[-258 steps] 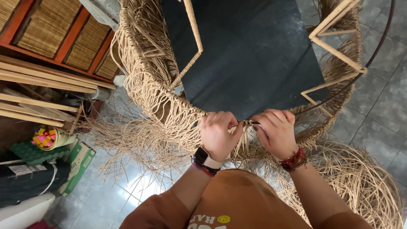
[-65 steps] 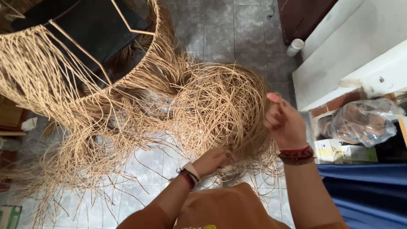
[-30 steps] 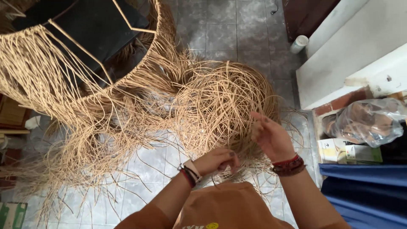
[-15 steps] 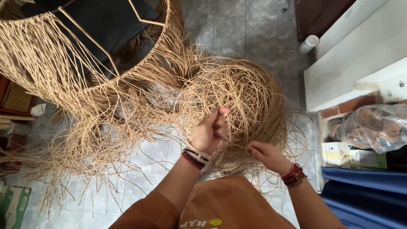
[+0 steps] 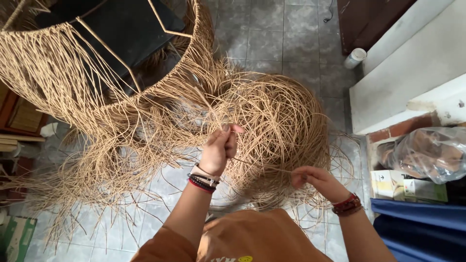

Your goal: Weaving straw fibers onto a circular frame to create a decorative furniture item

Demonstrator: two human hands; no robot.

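My left hand (image 5: 219, 148) is raised over a big tangled heap of tan rattan strands (image 5: 272, 121) and pinches one strand between thumb and fingers. My right hand (image 5: 315, 180) is lower and to the right, fingers closed on the same thin strand (image 5: 259, 164), which runs taut between the two hands. A round wire frame wrapped in rattan (image 5: 102, 73), with long loose strands hanging from its rim, stands at the upper left. A dark cushion (image 5: 121, 34) lies inside the frame.
Grey floor tiles (image 5: 272, 34) lie under everything. A white roll (image 5: 354, 57) stands by a white wall ledge (image 5: 417, 73) at the right. A clear plastic bag (image 5: 427, 153), small boxes (image 5: 403, 187) and blue cloth (image 5: 422, 228) sit at the lower right. Wooden furniture (image 5: 19, 116) is at the left.
The left hand rose from the floor up to the heap and took hold of a strand. The right hand dropped lower and to the right, drawing the strand out between them.
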